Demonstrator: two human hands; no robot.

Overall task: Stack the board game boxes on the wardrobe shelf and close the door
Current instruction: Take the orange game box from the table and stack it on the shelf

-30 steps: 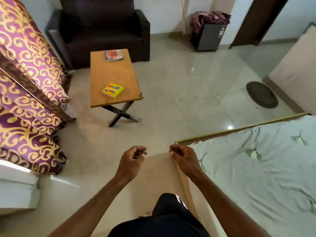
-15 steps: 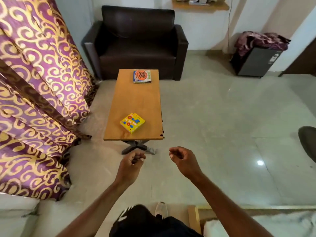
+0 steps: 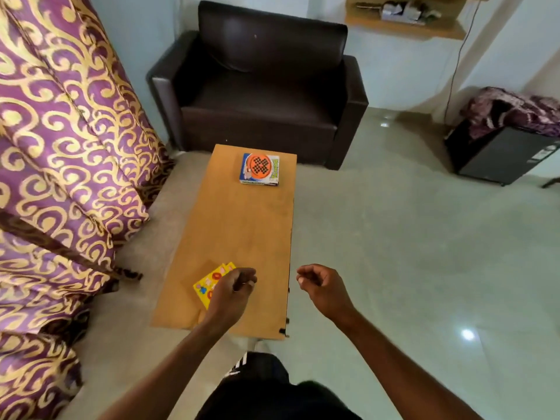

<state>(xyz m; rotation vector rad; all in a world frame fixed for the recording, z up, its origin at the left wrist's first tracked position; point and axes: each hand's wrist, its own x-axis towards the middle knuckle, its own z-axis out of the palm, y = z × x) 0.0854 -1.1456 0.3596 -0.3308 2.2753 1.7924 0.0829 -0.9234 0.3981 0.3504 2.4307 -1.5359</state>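
A yellow game box lies near the front left of a low wooden table. My left hand hovers over the box's right part with fingers loosely curled, holding nothing. At the table's far end rests a blue box with an orange round board picture. My right hand hangs just past the table's right edge, fingers loosely curled and empty. No wardrobe is in view.
A dark brown sofa stands behind the table. Purple and gold curtains fill the left side. A small black cabinet with a cloth on top stands at the right. Pale glossy floor stretches to the right.
The view has turned from the bed toward the table and come closer. My left hand now reaches over the yellow box; my right hand is beside the table's edge.
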